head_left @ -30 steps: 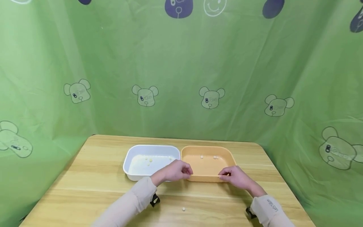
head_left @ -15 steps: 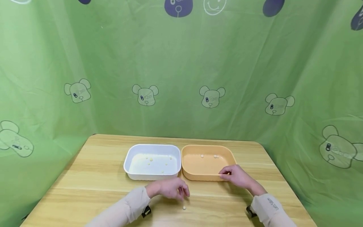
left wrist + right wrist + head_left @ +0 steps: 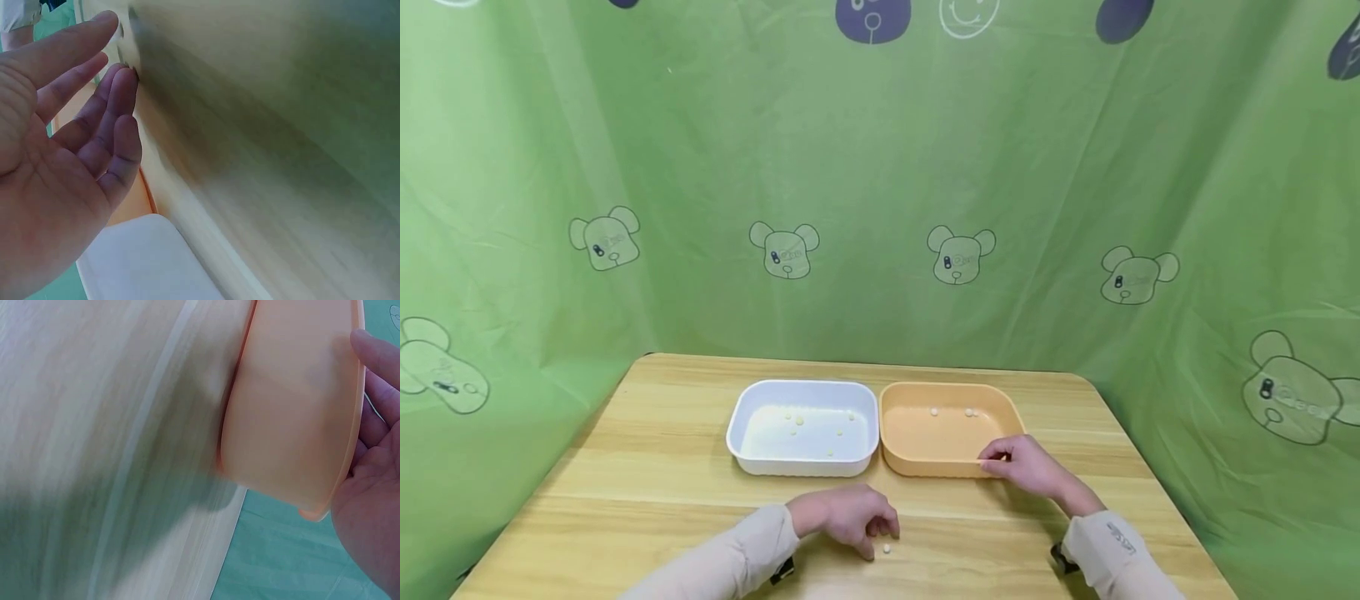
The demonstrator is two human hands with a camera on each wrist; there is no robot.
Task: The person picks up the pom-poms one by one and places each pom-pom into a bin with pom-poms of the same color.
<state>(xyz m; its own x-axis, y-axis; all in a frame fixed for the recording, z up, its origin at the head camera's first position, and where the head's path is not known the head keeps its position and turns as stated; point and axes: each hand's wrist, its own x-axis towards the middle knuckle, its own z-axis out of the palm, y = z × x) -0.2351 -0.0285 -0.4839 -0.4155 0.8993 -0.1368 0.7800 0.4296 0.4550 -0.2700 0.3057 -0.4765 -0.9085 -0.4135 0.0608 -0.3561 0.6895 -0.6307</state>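
A small whitish bead (image 3: 887, 549) lies on the table in front of the two trays. My left hand (image 3: 853, 512) reaches down beside it, thumb and fingers apart on either side, with nothing held; in the left wrist view the palm and loosely bent fingers (image 3: 127, 94) show. With its thumb outside and fingers inside, my right hand (image 3: 1033, 468) pinches the front rim of the orange tray (image 3: 925, 442) near its right corner. The right wrist view shows the thumb on the tray's outer wall (image 3: 294, 406). Several small whitish beads (image 3: 968, 413) sit inside that tray.
A white tray (image 3: 805, 468) stands against the orange tray's left side, with several small yellowish beads (image 3: 799, 421) scattered in it. Both rest on a wooden table (image 3: 662, 433). A green printed curtain (image 3: 865, 167) surrounds its back and sides.
My left hand has left the orange tray's front rim and come down towards the front, to the bead on the table. The right hand keeps its grip on the rim.
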